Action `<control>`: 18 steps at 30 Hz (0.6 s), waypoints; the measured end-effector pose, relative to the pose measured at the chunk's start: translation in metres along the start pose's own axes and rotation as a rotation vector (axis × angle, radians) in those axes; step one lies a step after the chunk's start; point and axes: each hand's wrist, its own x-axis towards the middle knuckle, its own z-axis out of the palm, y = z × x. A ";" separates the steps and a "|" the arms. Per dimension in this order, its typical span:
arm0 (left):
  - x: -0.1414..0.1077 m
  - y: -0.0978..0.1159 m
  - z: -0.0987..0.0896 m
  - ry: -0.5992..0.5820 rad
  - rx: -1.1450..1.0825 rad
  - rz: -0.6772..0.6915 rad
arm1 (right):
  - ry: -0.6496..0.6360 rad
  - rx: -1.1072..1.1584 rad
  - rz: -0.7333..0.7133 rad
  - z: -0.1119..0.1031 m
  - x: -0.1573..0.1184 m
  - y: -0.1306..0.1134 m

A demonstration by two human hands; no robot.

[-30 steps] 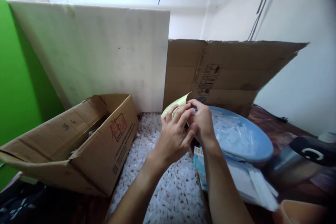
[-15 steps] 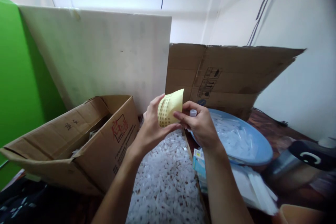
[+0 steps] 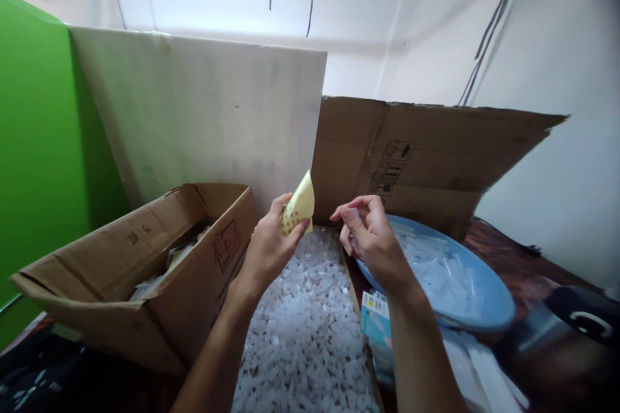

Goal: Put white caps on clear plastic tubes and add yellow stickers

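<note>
My left hand (image 3: 277, 237) is closed on a curled yellow sheet (image 3: 299, 205) printed with rows of small round marks. To its right, apart from the sheet, my right hand (image 3: 371, 232) has its fingers curled around a small clear plastic piece (image 3: 353, 218), mostly hidden by the fingers. Below both hands lies a long shallow box filled with many small translucent plastic pieces (image 3: 305, 329).
An open cardboard box (image 3: 179, 335) stands at left. At right are a blue basin (image 3: 504, 303) of clear plastic pieces, small teal and white packets (image 3: 376, 322) and a dark-topped container (image 3: 576, 316). Cardboard (image 3: 436, 148) and a white panel (image 3: 208, 103) stand behind.
My right hand has let go of the yellow sheet and moved right, away from it. The sheet is more curled in my left hand. The whole view has shifted slightly.
</note>
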 end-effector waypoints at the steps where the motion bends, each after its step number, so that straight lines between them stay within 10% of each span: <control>1: 0.000 0.000 0.000 0.005 -0.003 0.008 | 0.016 -0.022 0.017 0.000 0.000 -0.001; 18: 0.005 -0.010 0.005 -0.079 -0.023 -0.042 | 0.207 -0.166 -0.080 0.005 0.001 -0.006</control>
